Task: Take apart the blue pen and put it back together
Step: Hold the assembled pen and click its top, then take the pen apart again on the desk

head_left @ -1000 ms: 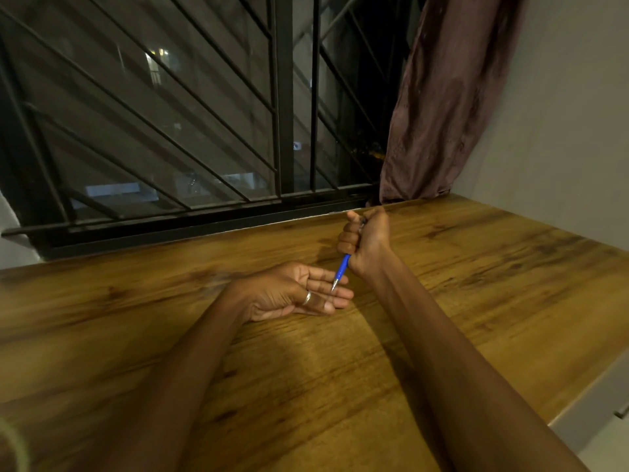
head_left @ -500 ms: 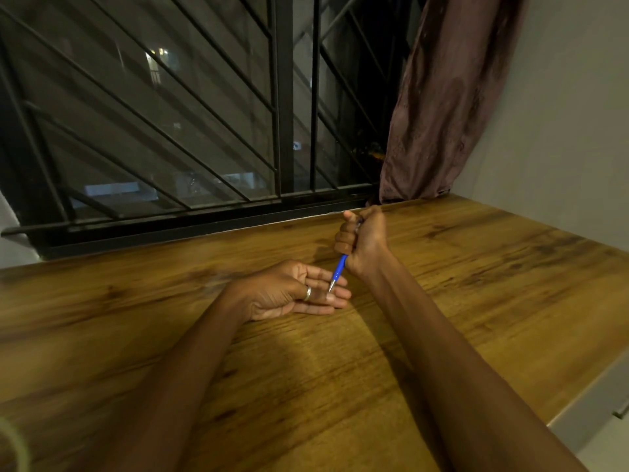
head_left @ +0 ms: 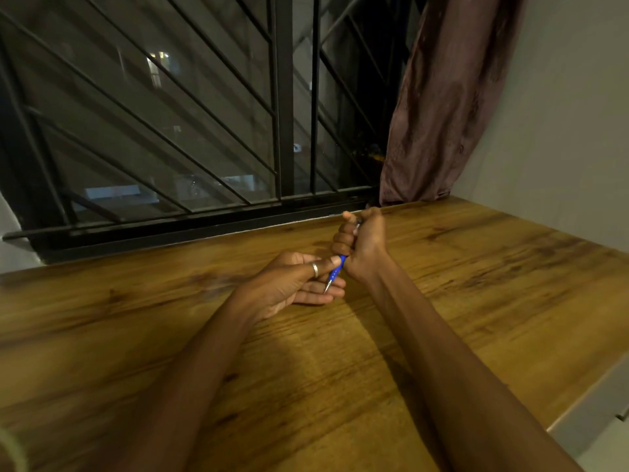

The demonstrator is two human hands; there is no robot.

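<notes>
The blue pen is held in the fist of my right hand, its silver tip pointing down and towards me, its dark top end sticking out above the fist. Most of the barrel is hidden inside the fist. My left hand, with a ring on one finger, rests on the wooden table just left of the pen. Its thumb and a finger close on the blue lower part near the tip, while the other fingers lie flat under the tip.
A barred window runs along the table's far edge. A brown curtain hangs at the back right beside a pale wall. The table's right edge drops off near the bottom right.
My left hand has turned from palm-up and open to pinching the pen's lower end. My right fist with the pen has shifted slightly closer to it.
</notes>
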